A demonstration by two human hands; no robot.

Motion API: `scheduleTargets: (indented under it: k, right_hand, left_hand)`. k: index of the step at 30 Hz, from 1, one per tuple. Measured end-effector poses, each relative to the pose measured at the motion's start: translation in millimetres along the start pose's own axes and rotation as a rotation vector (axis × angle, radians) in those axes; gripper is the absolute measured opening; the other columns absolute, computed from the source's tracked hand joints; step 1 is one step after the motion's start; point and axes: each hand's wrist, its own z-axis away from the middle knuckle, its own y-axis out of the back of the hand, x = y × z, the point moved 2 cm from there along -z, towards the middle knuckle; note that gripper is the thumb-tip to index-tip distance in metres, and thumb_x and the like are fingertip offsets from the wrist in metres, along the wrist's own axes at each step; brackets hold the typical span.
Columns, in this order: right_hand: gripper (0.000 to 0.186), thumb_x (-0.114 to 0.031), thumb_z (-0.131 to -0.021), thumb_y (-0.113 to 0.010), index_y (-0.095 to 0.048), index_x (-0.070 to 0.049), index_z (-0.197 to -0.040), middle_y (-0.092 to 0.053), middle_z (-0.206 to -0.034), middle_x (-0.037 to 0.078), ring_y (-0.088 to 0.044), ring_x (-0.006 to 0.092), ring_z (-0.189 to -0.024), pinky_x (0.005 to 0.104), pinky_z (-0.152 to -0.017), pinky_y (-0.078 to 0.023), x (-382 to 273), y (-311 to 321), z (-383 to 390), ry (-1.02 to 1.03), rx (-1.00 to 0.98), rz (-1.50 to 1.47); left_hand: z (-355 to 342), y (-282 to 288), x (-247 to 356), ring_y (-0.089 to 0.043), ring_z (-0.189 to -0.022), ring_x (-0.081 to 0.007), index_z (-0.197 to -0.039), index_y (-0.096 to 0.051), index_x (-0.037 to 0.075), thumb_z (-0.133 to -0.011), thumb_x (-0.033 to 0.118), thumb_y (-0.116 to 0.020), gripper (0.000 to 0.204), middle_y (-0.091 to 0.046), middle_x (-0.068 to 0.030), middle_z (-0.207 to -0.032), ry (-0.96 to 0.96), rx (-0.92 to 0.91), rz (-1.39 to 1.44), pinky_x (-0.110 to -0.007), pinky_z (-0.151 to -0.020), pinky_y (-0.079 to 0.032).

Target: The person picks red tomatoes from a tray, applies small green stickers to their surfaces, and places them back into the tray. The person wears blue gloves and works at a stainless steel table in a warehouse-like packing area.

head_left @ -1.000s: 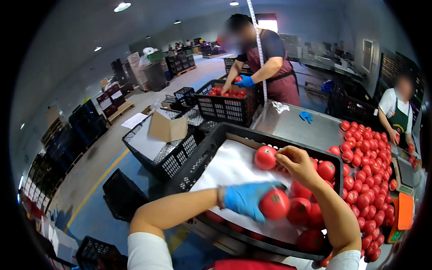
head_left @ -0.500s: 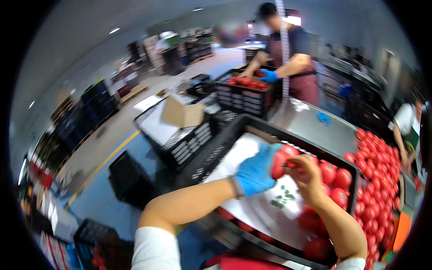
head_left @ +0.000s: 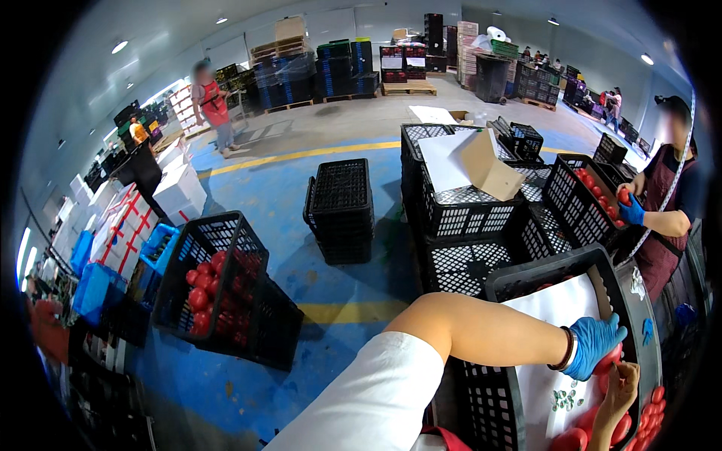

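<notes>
My left hand (head_left: 594, 343), in a blue glove, reaches into a black plastic crate (head_left: 543, 272) lined with white paper (head_left: 553, 312). It lies over a red tomato (head_left: 608, 362) at the crate's right side. My bare right hand (head_left: 621, 382) comes up from below and touches the same tomato, so both hands cup it. More tomatoes (head_left: 575, 440) lie in the crate below the hands. A few small green bits sit on the paper.
Another black crate (head_left: 226, 301) half full of tomatoes stands on the blue floor at left. An empty crate (head_left: 342, 210) and stacked crates with a cardboard box (head_left: 489, 165) stand ahead. A co-worker (head_left: 665, 210) at right handles tomatoes. White cartons (head_left: 177, 188) are at far left.
The view has swung left, so the crate now sits at the lower right. Both hands have moved with the tomato down toward the crate's right side.
</notes>
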Motion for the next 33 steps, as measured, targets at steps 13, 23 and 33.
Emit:
scheduleTargets:
  k: [13, 23, 33]
  right_hand:
    - [0.015, -0.008, -0.081, -0.067, -0.062, 0.004, -0.087, -0.062, -0.079, 0.015, -0.058, 0.0234, -0.072, 0.0334, -0.067, -0.047, -54, -33, 40, -0.146, -0.888, 0.162]
    - [0.021, -0.015, -0.081, -0.067, -0.062, 0.004, -0.086, -0.062, -0.085, 0.018, -0.059, 0.0326, -0.077, 0.0386, -0.072, -0.047, -67, -40, 41, -0.156, -0.904, 0.327]
    - [0.031, -0.022, -0.08, -0.072, -0.061, 0.002, -0.096, -0.064, -0.087, 0.017, -0.06, 0.0312, -0.077, 0.0373, -0.071, -0.048, -62, -22, 24, -0.122, -0.683, 0.551]
  left_hand:
    - [-12, 0, -14, -0.058, -0.105, -0.0369, -0.135, -0.022, -0.013, -0.054, 0.02, -0.072, 0.101, -0.031, -0.0395, -0.134, 0.109, 0.028, 0.083, -0.038, -0.083, -0.051]
    - [-31, -20, -16, -0.051, -0.114, -0.0397, -0.135, -0.019, -0.015, -0.052, 0.027, -0.075, 0.109, -0.029, -0.0381, -0.134, 0.088, 0.05, 0.106, -0.038, -0.091, -0.048]
    - [-18, -8, -14, -0.053, -0.112, -0.0395, -0.136, -0.018, -0.015, -0.051, 0.029, -0.075, 0.111, -0.03, -0.0379, -0.135, 0.116, 0.012, 0.17, -0.038, -0.091, -0.048]
